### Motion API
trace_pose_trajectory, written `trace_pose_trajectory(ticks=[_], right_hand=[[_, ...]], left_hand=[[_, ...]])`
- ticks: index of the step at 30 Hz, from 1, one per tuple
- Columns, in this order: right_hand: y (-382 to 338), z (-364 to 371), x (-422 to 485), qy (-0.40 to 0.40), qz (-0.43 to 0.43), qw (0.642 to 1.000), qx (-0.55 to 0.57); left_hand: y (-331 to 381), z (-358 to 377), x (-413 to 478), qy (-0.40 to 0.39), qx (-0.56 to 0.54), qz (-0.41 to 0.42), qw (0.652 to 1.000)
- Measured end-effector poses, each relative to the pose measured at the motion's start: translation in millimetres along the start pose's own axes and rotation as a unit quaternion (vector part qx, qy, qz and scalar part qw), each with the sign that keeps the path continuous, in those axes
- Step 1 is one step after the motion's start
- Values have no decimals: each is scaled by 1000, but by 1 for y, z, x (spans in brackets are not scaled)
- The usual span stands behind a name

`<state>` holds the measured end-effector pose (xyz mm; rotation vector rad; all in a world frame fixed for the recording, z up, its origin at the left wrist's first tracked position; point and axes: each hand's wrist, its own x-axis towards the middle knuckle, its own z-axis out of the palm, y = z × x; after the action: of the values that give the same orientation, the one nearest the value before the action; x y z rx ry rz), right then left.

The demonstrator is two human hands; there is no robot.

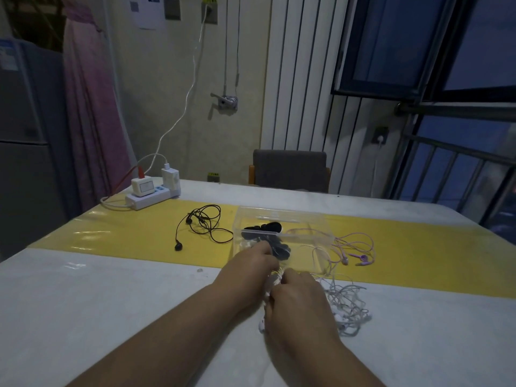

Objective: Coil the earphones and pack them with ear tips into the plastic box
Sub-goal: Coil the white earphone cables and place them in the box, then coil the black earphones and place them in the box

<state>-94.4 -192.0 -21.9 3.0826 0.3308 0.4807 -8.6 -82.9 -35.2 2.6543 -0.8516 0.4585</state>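
My left hand [251, 265] and my right hand [300, 293] meet at the table's middle, both gripping a bundle of white earphones [349, 305] whose loose cable spreads to the right. Just beyond them stands the clear plastic box [282, 219], holding dark ear tips [272, 227] and some small pale pieces. Black earphones [205, 226] lie loosely tangled on the yellow strip to the left of the box. Purple earphones [356, 251] lie to the right of it. The part of the white cable inside my fingers is hidden.
A white power strip [148, 198] with chargers and cables sits at the table's far left corner. A grey chair [290, 170] stands behind the far edge. The yellow strip [111, 233] runs across the white table [97, 303].
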Motion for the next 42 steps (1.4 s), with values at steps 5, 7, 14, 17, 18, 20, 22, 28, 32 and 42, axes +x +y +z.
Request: trace_pose_trajectory(ticks=[5, 7, 14, 17, 18, 20, 22, 28, 32, 42], right_hand=[[8, 0, 4, 15, 40, 996, 81], [9, -1, 4, 21, 48, 994, 93], [11, 0, 10, -36, 48, 992, 113], [12, -3, 16, -58, 65, 986, 139], [13, -5, 18, -57, 70, 985, 149], [16, -10, 22, -43, 68, 984, 162], [20, -16, 27, -27, 74, 983, 166], [25, -35, 45, 37, 80, 976, 200], [17, -42, 56, 66, 43, 972, 220], [-12, -22, 90, -3, -24, 950, 310]], left_hand=[[-3, -6, 1, -27, -16, 21, 999], [-5, -6, 0, -37, -22, 18, 999], [-5, -15, -1, -71, -69, 4, 995], [-7, -16, -1, -81, -83, -11, 993], [-7, -16, -1, -86, -87, -14, 992], [-7, -18, -1, -88, -93, -26, 991], [-9, -20, 0, -81, -93, -46, 991], [-17, -39, -2, -9, -173, -141, 975], [-33, -52, -7, 66, -281, -197, 937], [-92, -48, 4, 202, -49, -334, 920]])
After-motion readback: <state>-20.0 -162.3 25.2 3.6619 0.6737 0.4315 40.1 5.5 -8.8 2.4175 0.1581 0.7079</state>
